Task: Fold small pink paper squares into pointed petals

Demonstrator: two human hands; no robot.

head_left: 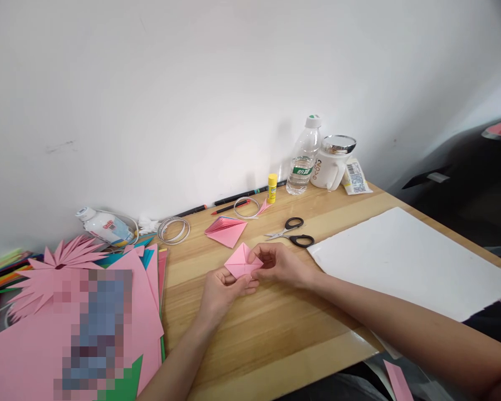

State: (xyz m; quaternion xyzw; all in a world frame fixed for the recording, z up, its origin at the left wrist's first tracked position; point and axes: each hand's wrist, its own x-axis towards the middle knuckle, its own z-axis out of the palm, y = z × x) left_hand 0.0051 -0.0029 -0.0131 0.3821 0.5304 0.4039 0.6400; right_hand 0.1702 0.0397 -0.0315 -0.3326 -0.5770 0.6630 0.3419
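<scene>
A small pink folded paper (pixel 239 260), diamond-shaped with creases meeting near its middle, is held just above the wooden table. My left hand (pixel 225 288) pinches its lower edge between thumb and fingers. On its right side, my right hand (pixel 278 263) grips the corner with bent fingers, partly hiding that edge. Just behind lies a stack of pink folded papers (pixel 226 230), with layered edges fanned a little. Open scissors (pixel 290 232) with black handles rest behind my right hand, their blades pointing left.
A white sheet (pixel 409 262) covers the table's right side. Pink paper sheets (pixel 148 328) and a spiky pink paper fan (pixel 62 267) lie left. Along the wall stand a glue stick (pixel 272 189), water bottle (pixel 303 161) and white mug (pixel 328 167); tape rolls (pixel 173 230) lie nearby.
</scene>
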